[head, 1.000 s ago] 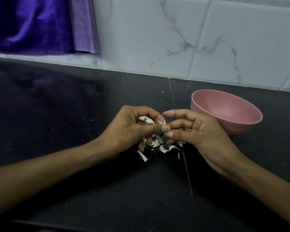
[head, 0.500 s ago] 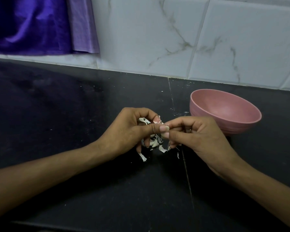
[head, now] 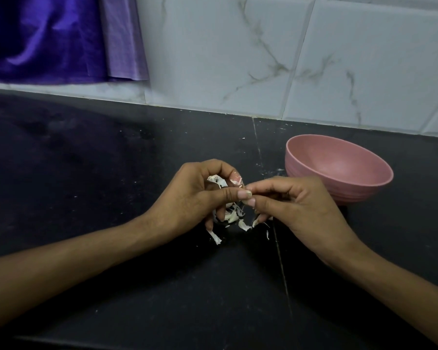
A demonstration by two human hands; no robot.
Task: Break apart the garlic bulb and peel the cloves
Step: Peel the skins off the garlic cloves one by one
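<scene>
My left hand [head: 197, 195] curls round a garlic bulb [head: 219, 181], of which only white papery skin shows between the fingers. My right hand [head: 291, 205] meets it from the right, thumb and forefinger pinching at the garlic beside my left thumb tip. Under both hands lie several torn white bits of garlic skin [head: 234, 218] on the black counter [head: 111, 173]. A longer strip of skin [head: 215, 237] lies just in front of them. Whether any bare clove is showing I cannot tell.
An empty pink bowl [head: 339, 168] stands just behind and right of my right hand. A white marbled tile wall [head: 263, 59] closes the back of the counter. Purple cloth [head: 48, 39] hangs at the upper left. A seam in the counter [head: 281, 261] runs front to back.
My right hand's fingers, spread a second ago, have curled in and closed to a pinch against the garlic in my left hand. My left hand has stayed put.
</scene>
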